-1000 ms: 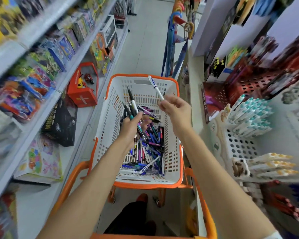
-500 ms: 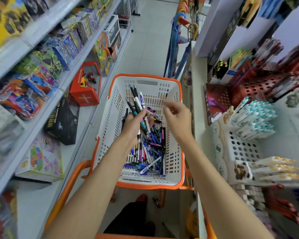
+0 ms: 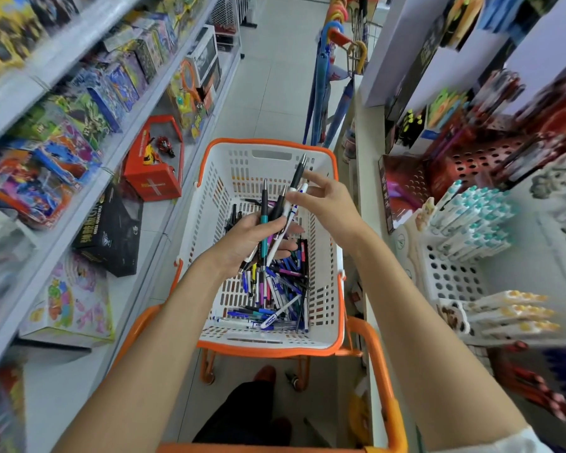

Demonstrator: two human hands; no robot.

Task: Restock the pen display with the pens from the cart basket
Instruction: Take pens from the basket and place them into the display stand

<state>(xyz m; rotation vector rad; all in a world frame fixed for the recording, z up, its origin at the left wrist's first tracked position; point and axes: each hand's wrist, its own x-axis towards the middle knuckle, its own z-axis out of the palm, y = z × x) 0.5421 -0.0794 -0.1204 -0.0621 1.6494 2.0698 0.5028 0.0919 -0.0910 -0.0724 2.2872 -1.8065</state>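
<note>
Sorting stock in a shop aisle, a person stands over a white cart basket (image 3: pixel 328 345) with an orange rim, seen from the head camera looking down along both bare forearms. The left hand (image 3: pixel 241 240) is curled round a bundle of pens (image 3: pixel 276 209), gripping them at mid-barrel so they fan upward and to the right above the basket; among them are a dark pen with a teal grip (image 3: pixel 264 220), two black pens whose metal tips reach highest, and a white pen (image 3: pixel 287 213). The right hand (image 3: pixel 332 207) is held just beside the bundle, its fingers mostly straight and loosely spread, with the thumb and forefinger meeting the upper end of the white pen; whether they pinch it or only touch it cannot be told. Below the hands, the loose pens (image 3: pixel 275 299), blue, purple, white and black, lie heaped across the basket's floor, mostly toward its right side. The basket sits on a cart with an orange handle (image 3: pixel 383 371). To the right, the pen display (image 3: pixel 446 277), a white perforated rack, holds rows of teal-capped pens (image 3: pixel 471 217) and, lower down, yellow-tipped pens (image 3: pixel 510 317). Shelves of boxed toys (image 3: pixel 79 132) line the left of the aisle.
</note>
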